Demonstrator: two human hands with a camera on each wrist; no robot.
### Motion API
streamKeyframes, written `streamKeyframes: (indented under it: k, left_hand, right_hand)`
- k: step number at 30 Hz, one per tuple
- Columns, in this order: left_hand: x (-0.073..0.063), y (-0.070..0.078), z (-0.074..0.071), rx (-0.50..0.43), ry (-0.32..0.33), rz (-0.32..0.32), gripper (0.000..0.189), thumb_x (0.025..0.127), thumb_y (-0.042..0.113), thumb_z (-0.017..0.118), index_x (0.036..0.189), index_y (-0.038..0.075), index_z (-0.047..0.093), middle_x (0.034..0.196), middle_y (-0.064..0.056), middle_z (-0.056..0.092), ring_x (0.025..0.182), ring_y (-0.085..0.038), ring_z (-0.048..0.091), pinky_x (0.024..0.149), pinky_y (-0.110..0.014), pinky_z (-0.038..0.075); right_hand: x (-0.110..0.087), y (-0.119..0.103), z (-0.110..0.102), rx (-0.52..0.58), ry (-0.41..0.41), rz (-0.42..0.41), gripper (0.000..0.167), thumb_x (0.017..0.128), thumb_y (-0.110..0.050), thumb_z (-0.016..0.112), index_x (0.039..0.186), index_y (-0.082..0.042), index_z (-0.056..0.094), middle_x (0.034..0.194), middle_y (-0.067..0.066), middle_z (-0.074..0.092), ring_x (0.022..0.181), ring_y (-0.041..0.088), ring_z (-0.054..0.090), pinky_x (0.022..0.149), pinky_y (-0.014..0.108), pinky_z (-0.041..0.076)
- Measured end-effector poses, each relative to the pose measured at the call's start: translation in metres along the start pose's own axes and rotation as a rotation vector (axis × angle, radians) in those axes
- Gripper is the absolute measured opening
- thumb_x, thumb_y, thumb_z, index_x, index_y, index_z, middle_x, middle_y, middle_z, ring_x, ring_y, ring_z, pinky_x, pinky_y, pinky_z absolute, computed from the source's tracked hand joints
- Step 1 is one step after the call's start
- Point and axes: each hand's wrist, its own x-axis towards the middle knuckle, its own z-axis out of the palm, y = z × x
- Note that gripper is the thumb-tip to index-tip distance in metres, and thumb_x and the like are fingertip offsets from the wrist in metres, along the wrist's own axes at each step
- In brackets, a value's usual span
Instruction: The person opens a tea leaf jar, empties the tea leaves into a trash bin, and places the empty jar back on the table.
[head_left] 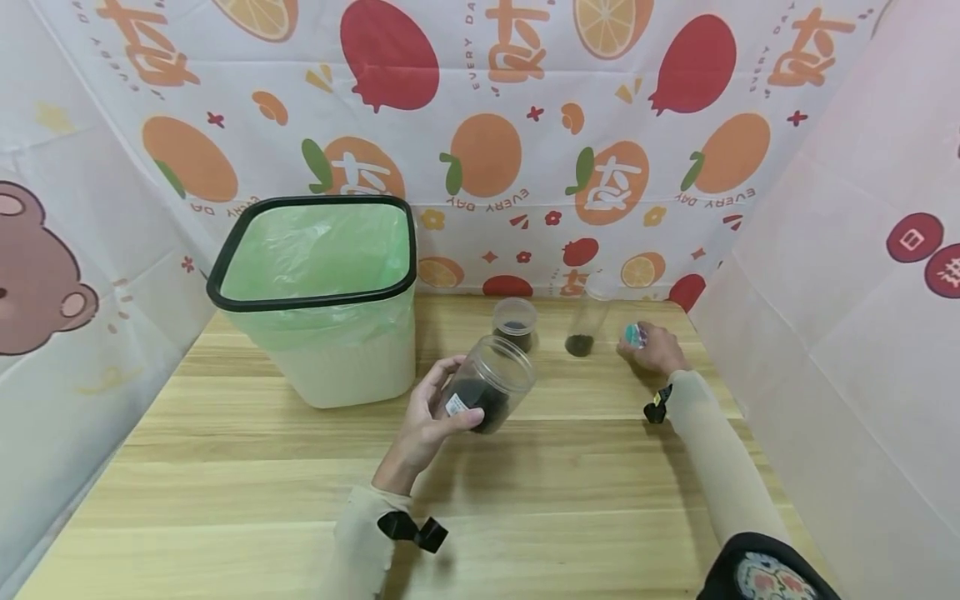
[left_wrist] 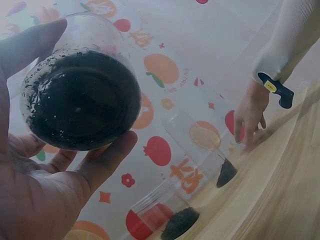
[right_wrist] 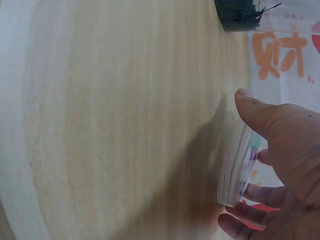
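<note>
My left hand (head_left: 429, 421) grips a clear open jar (head_left: 508, 379) part filled with dark loose material, tilted above the table. Its fingers and thumb wrap the jar's sides, and the left wrist view looks through the jar's base (left_wrist: 82, 100). Over at the right, my right hand (head_left: 654, 348) holds a clear round lid (right_wrist: 235, 167) with a teal and purple print, on edge close to the tabletop. A short clear jar (head_left: 514, 323) and a tall clear jar (head_left: 580, 343) stand between the hands, each with dark material at the bottom; thin dark strands show in the right wrist view.
A bin (head_left: 352, 371) with a black rim and a pale green liner stands at the left back of the wooden table (head_left: 247, 492). A fruit-printed cloth (head_left: 480, 242) hangs along the back edge, and pale sheets (head_left: 847, 350) close off both sides.
</note>
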Motion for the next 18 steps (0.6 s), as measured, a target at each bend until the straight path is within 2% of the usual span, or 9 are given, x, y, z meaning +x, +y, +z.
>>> streamKeyframes:
  k: [6, 10, 18]
  left_hand:
    - [-0.0004, -0.0004, -0.0005, 0.006, 0.0, 0.006, 0.062, 0.08, 0.003, 0.079, 0.133, 0.014, 0.049, 0.128, 0.005, 0.056, 0.115, -0.009, 0.06, 0.096, -0.021, 0.053]
    - [-0.0005, -0.0014, -0.0016, 0.007, 0.002, 0.013, 0.063, 0.08, 0.003, 0.079, 0.134, 0.014, 0.049, 0.128, 0.005, 0.057, 0.115, -0.009, 0.059, 0.096, -0.021, 0.053]
    - [0.0002, 0.0025, -0.002, 0.025, 0.002, 0.03, 0.063, 0.081, 0.006, 0.079, 0.136, 0.014, 0.049, 0.129, 0.005, 0.058, 0.115, -0.009, 0.059, 0.096, -0.021, 0.054]
  right_hand:
    - [0.0017, 0.0053, 0.0036, -0.023, -0.007, 0.027, 0.083, 0.095, -0.048, 0.063, 0.154, 0.002, 0.033, 0.14, 0.035, 0.05, 0.127, 0.053, 0.048, 0.106, 0.065, 0.044]
    - [0.0029, 0.0068, 0.0046, -0.003, -0.005, 0.056, 0.088, 0.095, -0.051, 0.061, 0.158, -0.001, 0.026, 0.144, 0.036, 0.043, 0.13, 0.054, 0.043, 0.106, 0.067, 0.042]
    - [-0.0001, -0.0012, -0.0026, 0.049, 0.064, 0.049, 0.07, 0.107, -0.048, 0.032, 0.156, 0.003, 0.029, 0.155, 0.036, 0.035, 0.14, 0.059, 0.032, 0.114, 0.072, 0.029]
